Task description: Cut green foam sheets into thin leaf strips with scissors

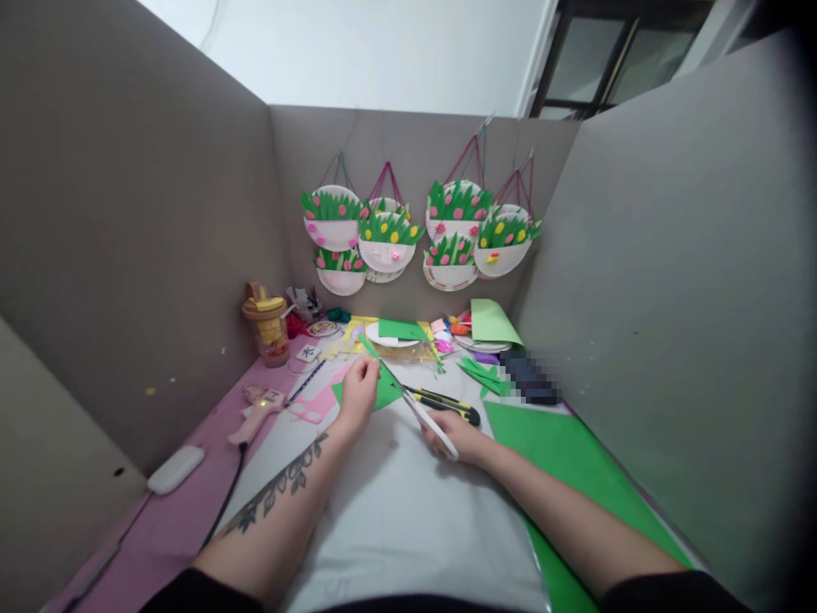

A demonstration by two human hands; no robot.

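Both forearms run forward from the bottom edge, converging over a pale grey mat [408,511]; left forearm tattooed, turned slightly inward. Right hand [456,436] low over the mat, fingers curled closed around the white handles of scissors [418,410], blades angled up and left toward the paper. Left hand [359,390] raised a little farther out, wrist straight, thumb and fingertips pinching a piece of green paper [383,385] at its upper edge; the piece hangs over the mat's far end, the scissor tips at or into its right edge, exact contact too small to tell. Just beyond the right hand, a yellow-and-black utility knife [447,403] lies flat. Large green sheet [562,451] to the right of the mat. Left side, on the pink table surface [179,519]: white oblong device [175,468], pink glue gun [259,410]. Farther back, an amber jar with lid [268,328], green offcuts [480,373], paper plates and scraps. On the back partition, paper-plate baskets with green grass and pink or yellow flowers [418,234] hang by strings.
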